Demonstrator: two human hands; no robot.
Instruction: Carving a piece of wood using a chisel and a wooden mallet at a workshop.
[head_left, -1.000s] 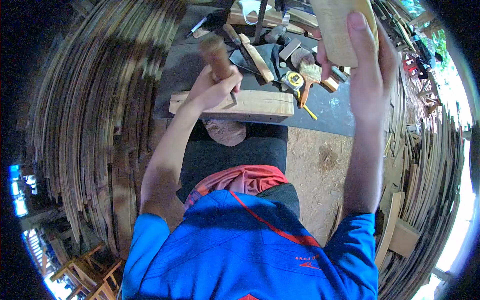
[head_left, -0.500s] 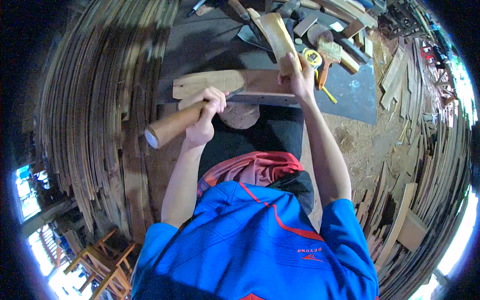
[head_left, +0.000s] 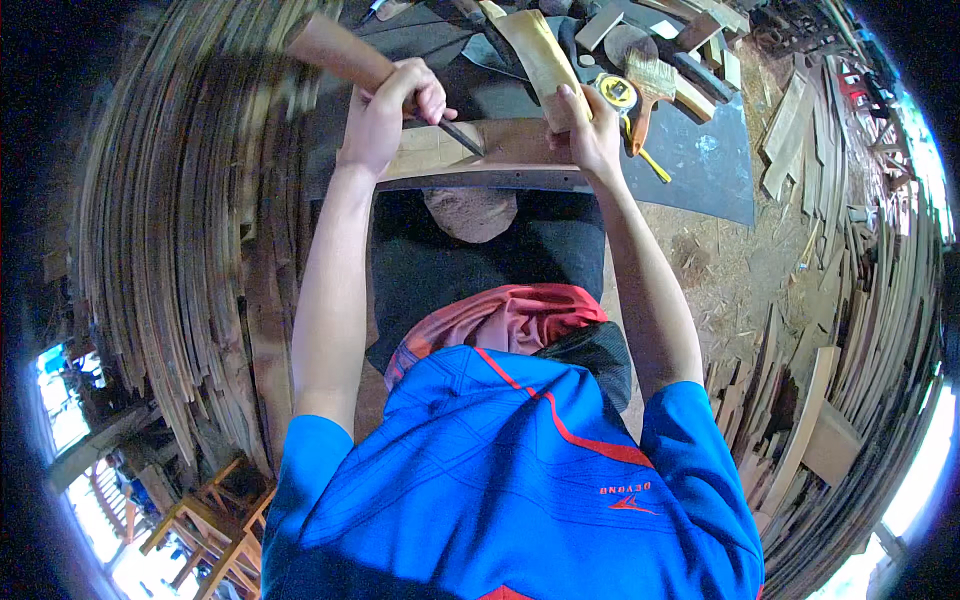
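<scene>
Diagonally slanting chisel (head_left: 362, 64), tip lower right, beam (head_left: 515, 148) lying crosswise

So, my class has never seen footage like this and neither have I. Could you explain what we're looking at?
There is no machine here: these are a person's own bare hands. The view comes from the left of two wide fisheye cameras worn on the head, looking down, so you see the person's blue shirt and straight edges look bent.

The left hand grips the wooden handle of a chisel, its dark blade slanting down to a wooden block. The right hand holds a pale, flat wooden piece.

The block lies along the near edge of a dark work surface. Beyond it are a yellow tape measure, a brush and assorted wood pieces.
</scene>
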